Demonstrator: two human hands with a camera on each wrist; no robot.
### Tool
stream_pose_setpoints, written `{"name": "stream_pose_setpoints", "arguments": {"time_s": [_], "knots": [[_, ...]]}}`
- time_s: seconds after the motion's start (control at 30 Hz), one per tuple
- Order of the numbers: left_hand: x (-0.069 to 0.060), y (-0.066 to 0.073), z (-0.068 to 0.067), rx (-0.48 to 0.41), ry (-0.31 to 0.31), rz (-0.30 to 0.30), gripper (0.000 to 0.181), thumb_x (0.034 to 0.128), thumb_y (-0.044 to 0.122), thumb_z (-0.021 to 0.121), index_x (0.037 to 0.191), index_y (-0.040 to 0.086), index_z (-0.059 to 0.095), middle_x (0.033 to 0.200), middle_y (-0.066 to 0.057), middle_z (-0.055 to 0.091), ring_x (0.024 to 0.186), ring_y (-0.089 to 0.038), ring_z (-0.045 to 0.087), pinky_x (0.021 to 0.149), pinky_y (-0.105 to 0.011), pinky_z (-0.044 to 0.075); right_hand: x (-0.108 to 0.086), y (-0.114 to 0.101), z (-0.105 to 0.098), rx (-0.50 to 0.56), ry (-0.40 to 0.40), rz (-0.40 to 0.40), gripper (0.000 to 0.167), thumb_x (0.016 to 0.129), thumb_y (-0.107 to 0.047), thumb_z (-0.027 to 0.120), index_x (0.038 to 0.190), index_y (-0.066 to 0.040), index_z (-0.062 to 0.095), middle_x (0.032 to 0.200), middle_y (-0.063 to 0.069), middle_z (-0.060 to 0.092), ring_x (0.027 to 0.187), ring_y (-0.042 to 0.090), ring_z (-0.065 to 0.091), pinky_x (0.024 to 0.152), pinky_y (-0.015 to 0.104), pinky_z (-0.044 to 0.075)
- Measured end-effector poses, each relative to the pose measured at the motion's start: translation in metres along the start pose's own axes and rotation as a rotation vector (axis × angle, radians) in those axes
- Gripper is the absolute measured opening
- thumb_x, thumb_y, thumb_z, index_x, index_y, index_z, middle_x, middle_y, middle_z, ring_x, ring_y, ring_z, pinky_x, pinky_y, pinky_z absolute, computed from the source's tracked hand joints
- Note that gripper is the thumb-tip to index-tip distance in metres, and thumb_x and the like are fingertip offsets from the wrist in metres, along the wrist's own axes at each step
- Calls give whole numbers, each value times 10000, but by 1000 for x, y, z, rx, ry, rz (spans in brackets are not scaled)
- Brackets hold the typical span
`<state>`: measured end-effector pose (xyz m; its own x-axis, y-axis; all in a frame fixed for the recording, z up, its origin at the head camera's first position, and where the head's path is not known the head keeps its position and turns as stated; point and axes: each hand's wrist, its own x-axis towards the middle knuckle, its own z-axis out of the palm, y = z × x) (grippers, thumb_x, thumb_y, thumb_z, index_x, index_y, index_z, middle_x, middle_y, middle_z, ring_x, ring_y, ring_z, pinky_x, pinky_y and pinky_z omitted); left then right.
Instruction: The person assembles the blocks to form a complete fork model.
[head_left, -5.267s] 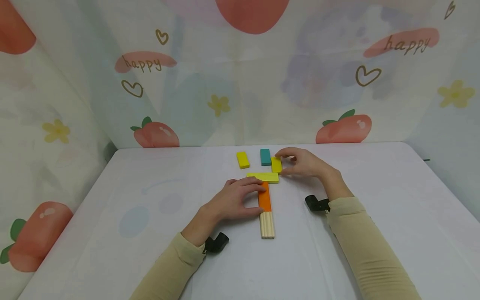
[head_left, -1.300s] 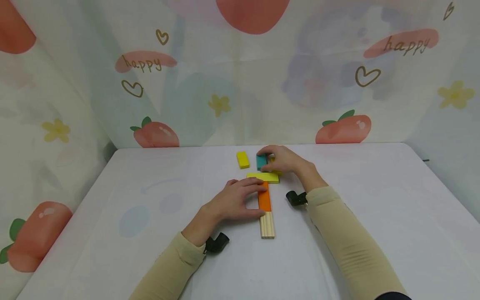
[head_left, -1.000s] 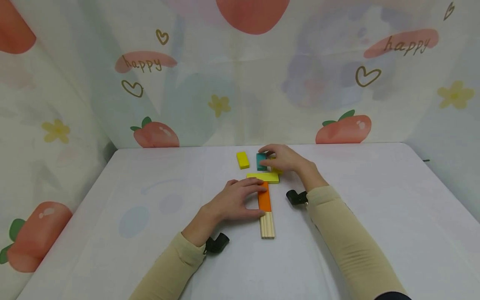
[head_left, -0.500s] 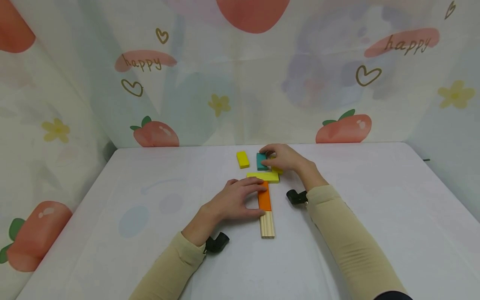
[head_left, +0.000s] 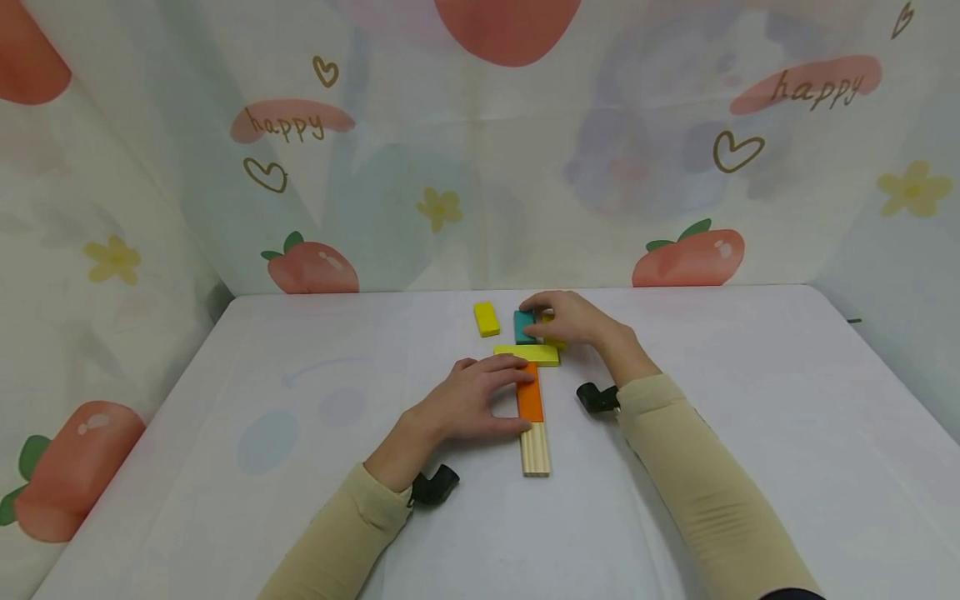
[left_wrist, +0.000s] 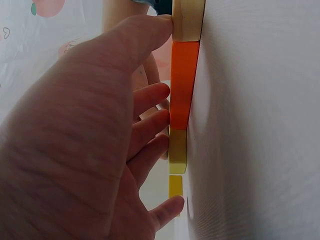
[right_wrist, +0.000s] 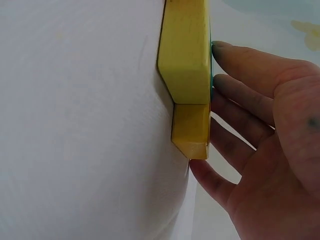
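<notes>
In the head view, several flat wooden blocks lie in a T-like row. A plain wood block (head_left: 535, 457) is nearest, then an orange block (head_left: 529, 404), with a yellow-green block (head_left: 527, 356) crosswise behind them. My left hand (head_left: 467, 402) rests its fingertips on the orange and yellow-green blocks, its thumb near the orange-wood joint. Behind the crosswise block, my right hand (head_left: 573, 319) pinches a teal block (head_left: 523, 327) between thumb and forefinger. Beneath that hand a yellow block (right_wrist: 192, 122) is partly hidden.
Another yellow block (head_left: 487, 320) lies apart, left of the teal one. The white table (head_left: 225, 500) ends at a patterned cloth backdrop (head_left: 487, 258) close behind the blocks. Each wrist carries a small black camera.
My right hand has gone from the yellow block to the teal one, which has shifted left and nearer the crosswise block, slightly again in the last half second. My left hand stays put.
</notes>
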<state>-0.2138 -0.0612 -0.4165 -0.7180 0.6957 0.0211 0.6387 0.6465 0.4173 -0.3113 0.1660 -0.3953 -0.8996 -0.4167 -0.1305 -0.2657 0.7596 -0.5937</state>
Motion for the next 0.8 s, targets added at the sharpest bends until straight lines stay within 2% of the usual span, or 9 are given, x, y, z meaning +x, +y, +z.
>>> {"name": "stream_pose_setpoints", "arguments": {"time_s": [0.8], "knots": [[0,0,0,-1,5,0,603,903,490,729,1427,216,611,1533,35,504,1436,-111,415,1148,-508,324,-2,0,2,-16,14,-10,469,950,-253,719,1384,-98,630,1436,133,592,1295,325,523,1148,529,387]]}}
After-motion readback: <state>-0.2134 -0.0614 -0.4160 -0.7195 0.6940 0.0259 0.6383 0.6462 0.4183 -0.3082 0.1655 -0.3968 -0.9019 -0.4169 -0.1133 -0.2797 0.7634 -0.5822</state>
